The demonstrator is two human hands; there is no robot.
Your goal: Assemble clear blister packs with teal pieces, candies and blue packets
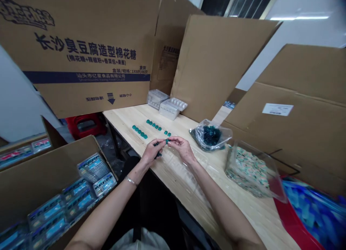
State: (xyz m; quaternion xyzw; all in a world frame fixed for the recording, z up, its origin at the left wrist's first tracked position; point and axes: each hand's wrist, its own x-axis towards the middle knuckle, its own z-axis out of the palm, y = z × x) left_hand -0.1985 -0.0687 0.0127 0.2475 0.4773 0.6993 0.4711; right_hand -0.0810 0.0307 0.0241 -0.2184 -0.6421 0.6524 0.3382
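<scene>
Above the near part of the table, my left hand (pixel 151 151) and my right hand (pixel 183 149) meet, fingertips pinched on a small green piece (pixel 167 141) between them. More dark green pieces (pixel 158 155) show in the curled fingers of my left hand. Beyond my hands, small green block-like pieces lie in a near row (pixel 140 131) and a far row (pixel 154 125). A short pair of pieces (pixel 167 133) sits just past my fingertips. Under my right forearm lies a transparent plastic tray (pixel 177 166), partly hidden.
An open plastic bag (pixel 213 136) of dark green pieces stands right of my hands. Behind it is a transparent tub (pixel 248 170) of small green-and-pale items. Plastic trays (pixel 169 108) stack at the back. Cardboard (pixel 216 62) walls the table; an open carton (pixel 89 152) of packages stands left.
</scene>
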